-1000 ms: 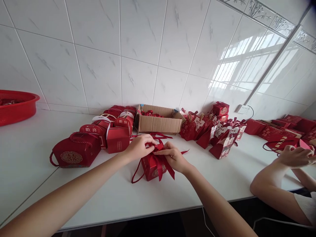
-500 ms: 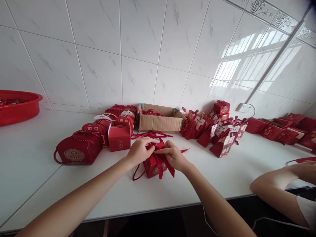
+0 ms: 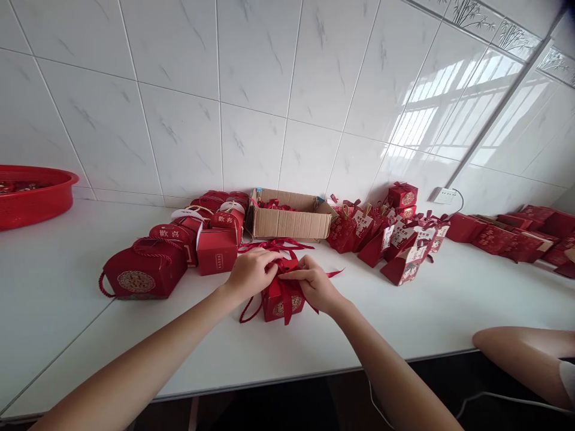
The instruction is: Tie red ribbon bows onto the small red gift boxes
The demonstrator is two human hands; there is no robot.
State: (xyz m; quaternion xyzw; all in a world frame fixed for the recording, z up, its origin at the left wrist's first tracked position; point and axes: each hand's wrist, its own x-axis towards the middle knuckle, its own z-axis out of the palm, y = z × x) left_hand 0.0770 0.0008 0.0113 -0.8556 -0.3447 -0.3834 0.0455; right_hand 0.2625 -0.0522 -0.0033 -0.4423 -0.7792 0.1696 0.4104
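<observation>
A small red gift box (image 3: 281,304) with a gold emblem stands on the white counter (image 3: 67,299) in front of me. A dark red ribbon (image 3: 287,266) lies across its top, and its ends hang down the front. My left hand (image 3: 252,270) pinches the ribbon at the box top from the left. My right hand (image 3: 312,282) pinches the same ribbon from the right. Both hands have their fingers closed on it. A red cord handle (image 3: 247,312) trails from the box's left side.
Larger red boxes (image 3: 142,276) with cord handles stand at the left, an open cardboard box (image 3: 290,221) at the wall, and several ribboned red boxes (image 3: 395,239) to the right. A red basin (image 3: 31,194) sits far left. Another person's arm (image 3: 525,353) rests at the counter's right edge.
My hands stay on the ribbon and have drawn closer together over the box. The other person's hands, which held a red box at the right, have left the view; only an arm shows.
</observation>
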